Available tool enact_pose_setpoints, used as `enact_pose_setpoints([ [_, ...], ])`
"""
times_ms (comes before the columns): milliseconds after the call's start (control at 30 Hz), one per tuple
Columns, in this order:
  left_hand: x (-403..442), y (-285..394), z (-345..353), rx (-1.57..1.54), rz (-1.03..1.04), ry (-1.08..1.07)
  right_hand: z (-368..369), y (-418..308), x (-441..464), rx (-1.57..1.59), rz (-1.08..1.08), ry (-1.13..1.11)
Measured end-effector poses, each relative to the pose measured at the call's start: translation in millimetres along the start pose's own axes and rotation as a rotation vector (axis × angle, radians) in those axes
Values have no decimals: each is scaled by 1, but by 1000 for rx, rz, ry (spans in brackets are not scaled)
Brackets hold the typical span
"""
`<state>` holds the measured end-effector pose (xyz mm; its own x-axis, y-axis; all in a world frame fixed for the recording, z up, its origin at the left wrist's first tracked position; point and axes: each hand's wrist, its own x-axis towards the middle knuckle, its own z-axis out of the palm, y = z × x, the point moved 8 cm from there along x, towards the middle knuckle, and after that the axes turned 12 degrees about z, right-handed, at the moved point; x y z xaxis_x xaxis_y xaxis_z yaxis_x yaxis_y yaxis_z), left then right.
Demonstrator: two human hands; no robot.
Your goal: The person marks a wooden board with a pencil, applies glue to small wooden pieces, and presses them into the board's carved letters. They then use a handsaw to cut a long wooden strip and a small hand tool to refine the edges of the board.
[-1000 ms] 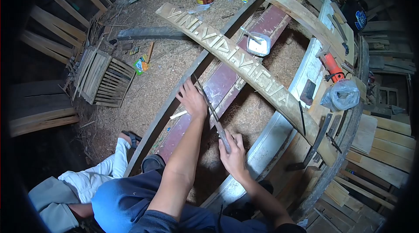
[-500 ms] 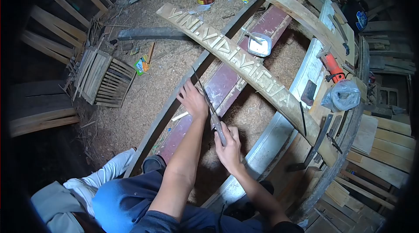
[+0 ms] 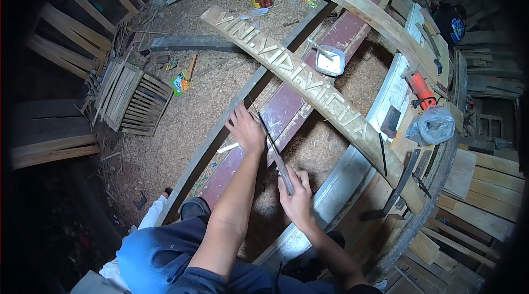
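Over the maroon plank (image 3: 280,109) & the gap beside it, your 2 hands are apart. Your R hand (image 3: 296,192) is wrapped round the handle of a long thin-bladed tool (image 3: 273,146); its blade slants up past your L hand (image 3: 246,128), tip near the grey beam (image 3: 201,159). L fingers reach the beam; can't tell if they grip anything. Just beyond, the lettered board (image 3: 358,142) lies across beam & plank, nr a tub (image 3: 330,64) w/ white contents.
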<state>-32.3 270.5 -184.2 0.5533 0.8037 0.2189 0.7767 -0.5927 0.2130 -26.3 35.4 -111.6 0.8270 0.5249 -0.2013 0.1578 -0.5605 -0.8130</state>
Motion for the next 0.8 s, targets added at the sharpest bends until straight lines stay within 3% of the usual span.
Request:
enact_pose_setpoints([
  [800, 0, -6, 5, -29, -59, -10, 19, 8, 8, -45, 33, -28],
])
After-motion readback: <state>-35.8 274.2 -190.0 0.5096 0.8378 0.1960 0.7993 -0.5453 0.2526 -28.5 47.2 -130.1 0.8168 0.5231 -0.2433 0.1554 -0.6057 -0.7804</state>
